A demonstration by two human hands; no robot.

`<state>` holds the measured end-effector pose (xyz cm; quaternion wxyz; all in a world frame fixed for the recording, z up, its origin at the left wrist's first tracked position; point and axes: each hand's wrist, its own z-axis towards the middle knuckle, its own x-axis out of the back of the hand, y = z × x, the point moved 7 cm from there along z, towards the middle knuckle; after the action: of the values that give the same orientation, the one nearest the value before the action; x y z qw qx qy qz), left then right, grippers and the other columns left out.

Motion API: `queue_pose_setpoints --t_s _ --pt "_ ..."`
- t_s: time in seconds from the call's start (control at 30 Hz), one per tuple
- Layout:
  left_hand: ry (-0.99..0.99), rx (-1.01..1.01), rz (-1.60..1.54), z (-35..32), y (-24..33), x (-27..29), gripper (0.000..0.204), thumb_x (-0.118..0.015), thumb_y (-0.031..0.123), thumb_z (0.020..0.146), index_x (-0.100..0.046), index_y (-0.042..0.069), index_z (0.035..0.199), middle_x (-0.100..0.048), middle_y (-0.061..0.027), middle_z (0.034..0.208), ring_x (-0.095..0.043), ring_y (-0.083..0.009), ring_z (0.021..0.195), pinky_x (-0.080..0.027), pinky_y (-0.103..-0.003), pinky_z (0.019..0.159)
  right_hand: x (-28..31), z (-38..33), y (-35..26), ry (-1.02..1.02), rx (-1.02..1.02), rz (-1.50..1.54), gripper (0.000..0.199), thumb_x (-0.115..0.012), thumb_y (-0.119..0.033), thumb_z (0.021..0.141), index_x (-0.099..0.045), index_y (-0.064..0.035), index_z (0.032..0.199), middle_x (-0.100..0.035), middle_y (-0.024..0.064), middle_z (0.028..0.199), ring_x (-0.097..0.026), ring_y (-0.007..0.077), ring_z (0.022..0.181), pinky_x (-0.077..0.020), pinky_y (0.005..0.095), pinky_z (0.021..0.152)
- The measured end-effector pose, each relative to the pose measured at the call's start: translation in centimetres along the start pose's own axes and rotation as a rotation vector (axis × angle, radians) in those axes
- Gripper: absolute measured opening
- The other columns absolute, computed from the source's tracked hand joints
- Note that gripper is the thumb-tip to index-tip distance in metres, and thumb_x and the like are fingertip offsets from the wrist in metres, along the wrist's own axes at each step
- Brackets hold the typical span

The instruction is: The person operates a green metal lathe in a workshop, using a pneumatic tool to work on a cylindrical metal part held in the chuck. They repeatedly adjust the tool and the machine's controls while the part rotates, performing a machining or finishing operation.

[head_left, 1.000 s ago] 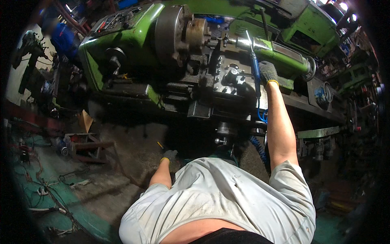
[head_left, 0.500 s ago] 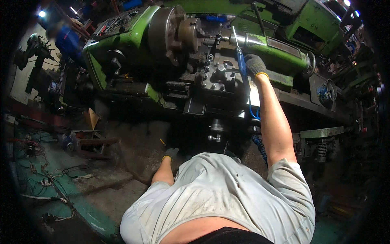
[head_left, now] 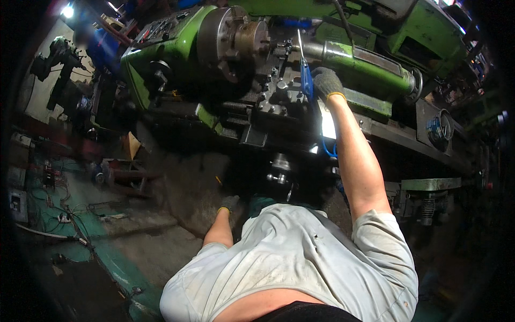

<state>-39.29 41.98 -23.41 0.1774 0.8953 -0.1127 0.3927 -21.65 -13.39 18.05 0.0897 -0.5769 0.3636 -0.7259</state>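
Note:
My right hand (head_left: 327,84), in a dark knit glove with a yellow cuff, is closed around a blue air blow gun (head_left: 306,81). The gun's long thin nozzle points away from me, over the carriage of a green lathe (head_left: 333,52). Just left of the gun sits the tool post (head_left: 281,92), with bolts around it. A blue hose (head_left: 325,147) hangs below the gun. Beyond the tool post to the left, the chuck (head_left: 215,38) grips a round brownish metal piece (head_left: 251,37). Low by my left side is my gloved left hand (head_left: 229,203); its fingers blend into the dark.
The tailstock handwheel (head_left: 416,85) stands at the right, near a round container (head_left: 440,126) with blue in it. Cables (head_left: 64,218) lie across the green floor at left. Beneath the carriage, a lever handle (head_left: 277,177) juts toward me. A drill-like machine (head_left: 59,64) stands far left.
My right hand has shifted left with the air blow gun, so the nozzle is nearer the tool post and chuck. The whole view has turned slightly. My left hand stays low.

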Motion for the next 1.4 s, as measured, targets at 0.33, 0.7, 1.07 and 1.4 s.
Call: queue_pose_setpoints --t_s 0.33,0.7,1.07,1.4 --pt "-0.294 0.058 -0.001 -4.7 1.1 -3.7 0.033 -0.052 0.028 0.099 -0.066 0.009 0.123 -0.067 -0.0238 0.127 -0.065 -0.0431 0.117 -0.051 -0.054 0.097 0.4 -0.8 -2.2 -0.068 0.014 -0.074 0.037 -0.066 -0.039 0.088 -0.078 -0.0072 0.102 -0.072 0.0222 0.113 -0.067 0.0416 0.110 -0.0531 0.0472 0.095" --pt "0.031 -0.085 -0.135 6.2 -0.9 2.2 0.040 -0.041 0.035 0.104 -0.066 0.009 0.121 -0.066 -0.0226 0.128 -0.063 -0.0430 0.119 -0.049 -0.054 0.100 -0.2 0.0 1.4 0.018 -0.058 0.020 0.028 -0.067 -0.021 0.085 -0.078 -0.0075 0.106 -0.074 0.0197 0.111 -0.070 0.0364 0.107 -0.0535 0.0420 0.093" --pt "0.022 -0.129 -0.046 5.1 -2.9 2.2 0.037 -0.045 0.031 0.102 -0.071 0.013 0.122 -0.066 -0.0227 0.130 -0.063 -0.0401 0.121 -0.048 -0.049 0.105 -0.8 1.1 1.7 0.148 0.052 -0.122 0.034 -0.053 -0.026 0.095 -0.071 0.0017 0.104 -0.069 0.0310 0.105 -0.064 0.0498 0.102 -0.0499 0.0505 0.085" --pt "-0.082 0.338 -0.426 4.4 -5.8 -1.0 0.072 -0.051 0.061 0.096 -0.064 0.004 0.137 -0.057 -0.0214 0.147 -0.050 -0.0394 0.139 -0.040 -0.048 0.114 -1.8 2.3 6.3 0.011 -0.159 0.351 0.024 -0.066 -0.013 0.087 -0.075 0.0029 0.103 -0.072 0.0078 0.082 -0.063 0.0176 0.068 -0.0503 0.0327 0.062"
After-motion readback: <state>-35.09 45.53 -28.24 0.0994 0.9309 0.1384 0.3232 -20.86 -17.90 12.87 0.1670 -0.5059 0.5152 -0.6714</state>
